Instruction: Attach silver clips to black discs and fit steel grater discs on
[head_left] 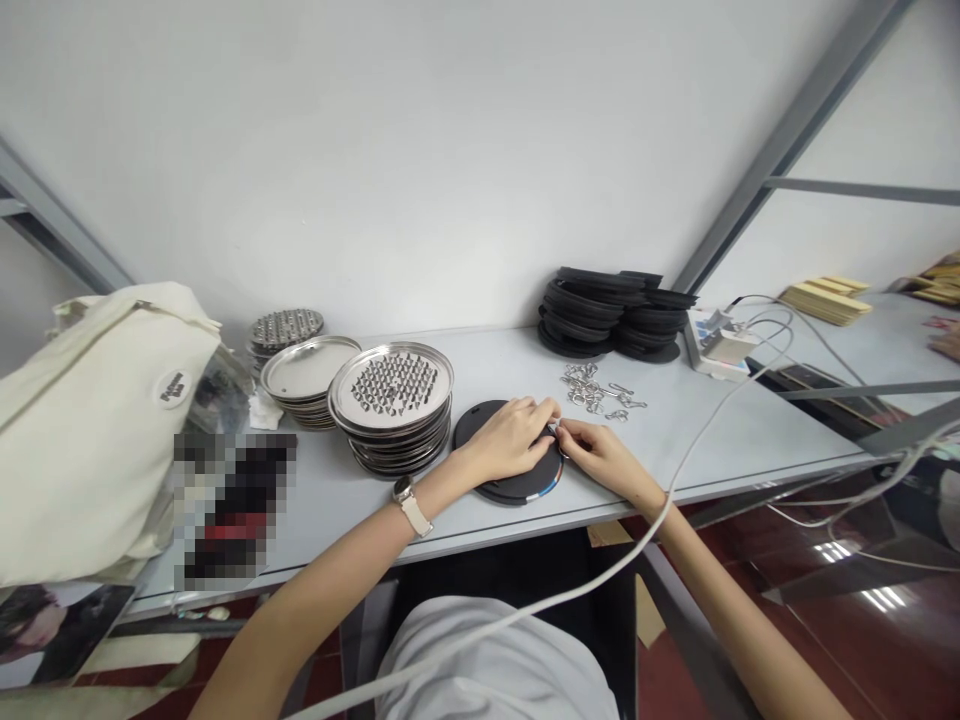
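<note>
- Pinched narrow, the right hand's (596, 455) thumb and forefinger seem to close on a small silvery piece (553, 428) at the rim of a black disc (523, 482) – its exact form is too small to make out.
- Left hand (516, 437) lies palm down across the disc, fingertips bent toward that same rim; whether it grips or only presses, I cannot tell.
- Taking the disc as the clock's centre, with 12 pointing to the wall, the fingertips of both hands meet between 2 and 3 o'clock. Being round, the disc has no long axis; it lies flat on the grey tabletop (491, 360), mostly under the left hand and to the 9 o'clock side of the right fingertips.
- Coloured marks show along its rim, from 4 to 6 o'clock.
- Loose metal clips (592, 390) lie scattered at 2 o'clock – near the right hand, which is the closer of the two.
- Stacked black discs (592, 312) stand beyond, at 1 o'clock.
- A stack of metal discs (391, 388), its top studded, stands at 10 o'clock, just beside the black disc.
- Farther out: a power strip (720, 350) at 2, a cream bag (105, 430) at 9.
</note>
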